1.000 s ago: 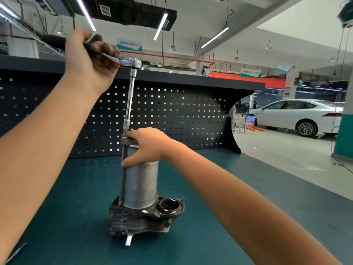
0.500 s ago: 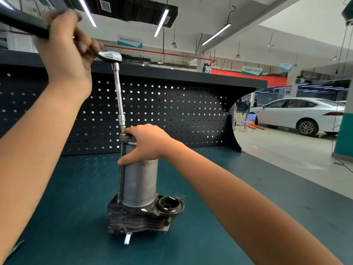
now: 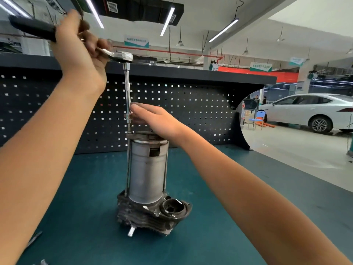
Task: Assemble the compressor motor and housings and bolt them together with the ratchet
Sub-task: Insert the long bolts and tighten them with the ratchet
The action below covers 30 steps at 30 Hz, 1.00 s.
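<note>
While the compressor assembly (image 3: pixel 147 180) stands upright on the teal bench mat (image 3: pixel 219 226), below and between both forearms, the left hand (image 3: pixel 80 54) is raised above it with all fingers wrapped tightly around the black grip of the ratchet (image 3: pixel 72 43). The chrome ratchet head projects to the right of that hand, and a long extension bar (image 3: pixel 127 96) drops vertically from it to a bolt head at the left edge of the upper end cap (image 3: pixel 147 135). The right hand (image 3: pixel 154 119) sits just above the end cap, its fingers curled loosely with the fingertips touching the lower part of the extension bar; it encloses nothing else. Beneath the right hand, the cylindrical motor housing (image 3: pixel 147 169) is seated in the dark finned lower housing (image 3: pixel 145 215), which contains its lower end. Long through-bolts (image 3: pixel 165 169) run down the outside of the cylinder on both sides into the lower housing. To the right of the cylinder, an open round port (image 3: pixel 172 206) in the lower housing shows only dark internal recesses. A short metal stub (image 3: pixel 131 231) protrudes from the front of the base.
</note>
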Motion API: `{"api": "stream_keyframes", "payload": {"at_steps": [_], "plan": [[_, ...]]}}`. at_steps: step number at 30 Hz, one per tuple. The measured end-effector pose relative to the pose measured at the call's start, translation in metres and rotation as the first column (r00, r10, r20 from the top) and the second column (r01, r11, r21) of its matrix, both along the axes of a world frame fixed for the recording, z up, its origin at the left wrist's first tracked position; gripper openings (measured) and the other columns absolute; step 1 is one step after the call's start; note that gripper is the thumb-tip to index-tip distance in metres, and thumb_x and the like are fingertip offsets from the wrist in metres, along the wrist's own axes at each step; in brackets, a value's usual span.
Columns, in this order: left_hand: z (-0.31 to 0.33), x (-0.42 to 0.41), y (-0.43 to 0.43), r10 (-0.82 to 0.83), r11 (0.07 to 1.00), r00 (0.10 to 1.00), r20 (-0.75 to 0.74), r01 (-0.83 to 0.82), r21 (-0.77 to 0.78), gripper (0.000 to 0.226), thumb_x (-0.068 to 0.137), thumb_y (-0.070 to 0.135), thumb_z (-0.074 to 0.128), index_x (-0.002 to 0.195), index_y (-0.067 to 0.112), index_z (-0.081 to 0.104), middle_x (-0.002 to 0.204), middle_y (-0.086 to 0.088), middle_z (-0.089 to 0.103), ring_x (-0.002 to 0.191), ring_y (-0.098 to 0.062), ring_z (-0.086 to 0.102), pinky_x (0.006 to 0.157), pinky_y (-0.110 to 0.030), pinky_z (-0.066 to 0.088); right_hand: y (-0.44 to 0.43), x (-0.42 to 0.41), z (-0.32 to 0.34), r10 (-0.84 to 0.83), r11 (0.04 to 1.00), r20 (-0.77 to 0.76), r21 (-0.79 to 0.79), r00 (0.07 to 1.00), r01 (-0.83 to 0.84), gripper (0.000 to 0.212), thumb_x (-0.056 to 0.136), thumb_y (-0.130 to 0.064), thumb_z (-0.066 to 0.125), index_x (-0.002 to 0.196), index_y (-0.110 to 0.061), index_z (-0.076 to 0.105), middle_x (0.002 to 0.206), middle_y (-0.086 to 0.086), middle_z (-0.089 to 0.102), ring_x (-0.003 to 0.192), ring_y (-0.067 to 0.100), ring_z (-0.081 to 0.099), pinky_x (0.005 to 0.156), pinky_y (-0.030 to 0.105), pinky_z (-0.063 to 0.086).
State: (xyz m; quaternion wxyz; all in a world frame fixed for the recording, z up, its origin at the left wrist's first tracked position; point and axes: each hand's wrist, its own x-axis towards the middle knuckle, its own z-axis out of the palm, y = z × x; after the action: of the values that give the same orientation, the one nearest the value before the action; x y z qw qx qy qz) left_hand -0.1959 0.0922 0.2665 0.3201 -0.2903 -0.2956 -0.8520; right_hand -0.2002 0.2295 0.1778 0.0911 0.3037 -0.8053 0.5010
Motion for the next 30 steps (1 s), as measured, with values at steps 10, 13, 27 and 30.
{"api": "stream_keyframes", "payload": {"at_steps": [10, 13, 27, 30], "plan": [[-0.002, 0.016, -0.001, -0.158, 0.982, 0.987, 0.017, 0.155, 0.106, 0.033, 0.092, 0.009, 0.039, 0.059, 0.012, 0.040, 0.042, 0.003, 0.029, 0.042, -0.014, 0.039, 0.055, -0.024, 0.046, -0.022, -0.002, -0.021, -0.384, 0.708, -0.487, 0.390, 0.784, 0.589, 0.057, 0.073, -0.064, 0.063, 0.061, -0.014, 0.039, 0.061, -0.002, 0.047, 0.059, 0.018, 0.050, 0.054, 0.029, 0.032], [0.002, 0.013, -0.002, -0.186, 0.975, 0.981, 0.047, 0.179, 0.129, 0.030, 0.091, 0.010, 0.040, 0.061, 0.011, 0.041, 0.041, 0.004, 0.027, 0.040, -0.013, 0.037, 0.053, -0.023, 0.044, -0.019, -0.002, -0.022, -0.358, 0.749, -0.459, 0.378, 0.813, 0.543, 0.054, 0.071, -0.051, 0.069, 0.056, -0.012, 0.035, 0.054, -0.002, 0.041, 0.053, 0.017, 0.043, 0.046, 0.025, 0.028], [0.005, -0.019, -0.027, -0.491, 0.864, 0.859, 0.145, 0.459, 0.208, 0.061, 0.092, 0.006, 0.036, 0.032, 0.005, 0.043, 0.031, 0.001, 0.037, 0.028, -0.011, 0.041, 0.042, -0.019, 0.047, 0.006, -0.007, -0.012, -0.021, 0.950, -0.206, 0.302, 0.978, 0.084, 0.030, 0.081, -0.042, 0.068, 0.102, -0.020, 0.070, 0.097, -0.011, 0.072, 0.092, 0.002, 0.064, 0.080, 0.015, 0.046], [0.008, -0.010, -0.024, -0.443, 0.895, 0.879, 0.176, 0.424, 0.135, 0.056, 0.090, 0.006, 0.038, 0.034, 0.004, 0.045, 0.031, 0.001, 0.038, 0.028, -0.013, 0.044, 0.041, -0.018, 0.045, 0.001, -0.009, 0.004, 0.122, 0.992, 0.023, -0.041, 0.992, -0.121, 0.024, 0.096, -0.039, 0.045, 0.112, -0.027, 0.058, 0.105, -0.022, 0.065, 0.094, -0.010, 0.059, 0.098, 0.022, 0.042]]}}
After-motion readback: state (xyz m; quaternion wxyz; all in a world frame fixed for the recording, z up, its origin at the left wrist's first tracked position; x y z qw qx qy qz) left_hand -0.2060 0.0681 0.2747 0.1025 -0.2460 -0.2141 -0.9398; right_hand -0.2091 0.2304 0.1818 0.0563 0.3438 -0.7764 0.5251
